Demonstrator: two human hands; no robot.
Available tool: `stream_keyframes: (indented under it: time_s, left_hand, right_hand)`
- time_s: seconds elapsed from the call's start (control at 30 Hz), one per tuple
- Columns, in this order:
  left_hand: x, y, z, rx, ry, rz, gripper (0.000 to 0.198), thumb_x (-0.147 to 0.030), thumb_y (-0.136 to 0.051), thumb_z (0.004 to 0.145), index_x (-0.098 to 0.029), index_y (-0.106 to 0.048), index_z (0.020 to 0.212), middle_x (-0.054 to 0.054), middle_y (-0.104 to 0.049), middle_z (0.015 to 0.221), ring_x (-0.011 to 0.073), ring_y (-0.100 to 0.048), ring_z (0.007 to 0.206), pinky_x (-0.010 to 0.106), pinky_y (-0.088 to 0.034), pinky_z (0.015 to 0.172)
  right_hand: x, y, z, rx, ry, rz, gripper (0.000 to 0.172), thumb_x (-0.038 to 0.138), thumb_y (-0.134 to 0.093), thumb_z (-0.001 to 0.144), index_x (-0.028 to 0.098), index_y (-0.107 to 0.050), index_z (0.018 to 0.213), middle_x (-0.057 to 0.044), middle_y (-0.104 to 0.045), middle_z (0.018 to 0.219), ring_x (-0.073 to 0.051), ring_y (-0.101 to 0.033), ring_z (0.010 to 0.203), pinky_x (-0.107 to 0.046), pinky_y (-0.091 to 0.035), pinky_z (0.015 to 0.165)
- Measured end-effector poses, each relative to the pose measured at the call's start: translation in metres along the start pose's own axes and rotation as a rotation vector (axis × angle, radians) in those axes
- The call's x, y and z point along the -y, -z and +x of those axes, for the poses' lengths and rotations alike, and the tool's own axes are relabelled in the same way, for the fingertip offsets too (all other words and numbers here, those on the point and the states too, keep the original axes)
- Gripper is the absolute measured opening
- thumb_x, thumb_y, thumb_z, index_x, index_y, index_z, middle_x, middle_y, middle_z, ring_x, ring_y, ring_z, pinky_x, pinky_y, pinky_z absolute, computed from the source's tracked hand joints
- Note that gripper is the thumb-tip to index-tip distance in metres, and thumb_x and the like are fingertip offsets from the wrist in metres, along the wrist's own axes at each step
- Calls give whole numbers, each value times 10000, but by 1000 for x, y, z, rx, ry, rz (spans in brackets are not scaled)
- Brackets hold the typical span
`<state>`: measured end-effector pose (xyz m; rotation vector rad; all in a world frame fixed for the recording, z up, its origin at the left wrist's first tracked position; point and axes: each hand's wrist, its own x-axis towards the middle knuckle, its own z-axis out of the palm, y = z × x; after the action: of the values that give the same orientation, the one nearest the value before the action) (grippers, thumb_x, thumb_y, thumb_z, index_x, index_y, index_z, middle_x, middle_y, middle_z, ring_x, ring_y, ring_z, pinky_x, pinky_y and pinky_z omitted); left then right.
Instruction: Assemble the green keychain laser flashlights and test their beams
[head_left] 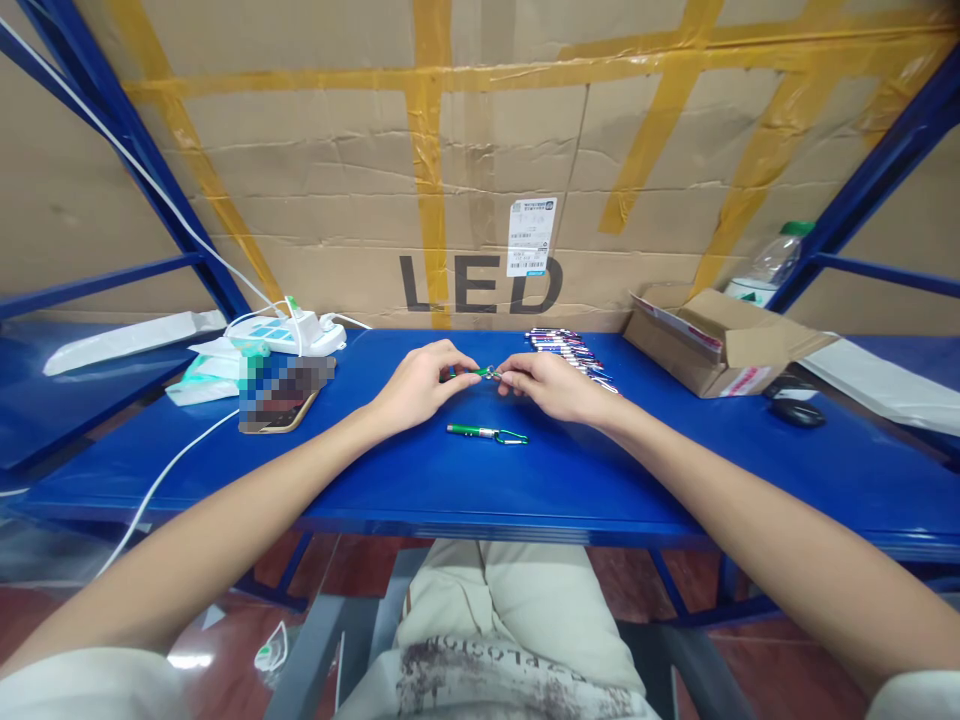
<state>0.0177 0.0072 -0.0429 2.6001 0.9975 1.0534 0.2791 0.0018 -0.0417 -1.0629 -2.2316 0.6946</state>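
Note:
My left hand [429, 382] pinches a small green keychain penlight [480, 373] above the blue table. The fingers of my right hand [546, 385] are closed at its silver end, and they hide part of it. Whether a carabiner hangs from that end cannot be made out. Nearer to me, a second green penlight [470, 431] lies flat, with a green carabiner [512, 437] on its right end. Behind my right hand, several similar penlights [562, 345] in mixed colours lie in a row.
The blue table [390, 490] meets a large taped cardboard wall [337, 210]. At left are a phone [281, 410], a white power strip [300, 330] with cables, and a tissue pack [214, 372]. An open carton [720, 340], a black mouse [796, 412] and a plastic bottle [780, 262] are at right.

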Motion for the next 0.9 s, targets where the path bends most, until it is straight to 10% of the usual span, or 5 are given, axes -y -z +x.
stream_keyframes:
  time_s: [0.9]
  left_hand:
    - [-9, 3, 0, -73, 47, -39, 203, -365, -739, 1015, -192, -798, 1103, 39, -721, 962, 170, -631, 806, 313, -503, 786]
  right_hand:
    - [3, -8, 0, -83, -33, 360, 258, 434, -805, 895, 214, -671, 892, -65, -802, 880, -217, -750, 810, -343, -600, 732]
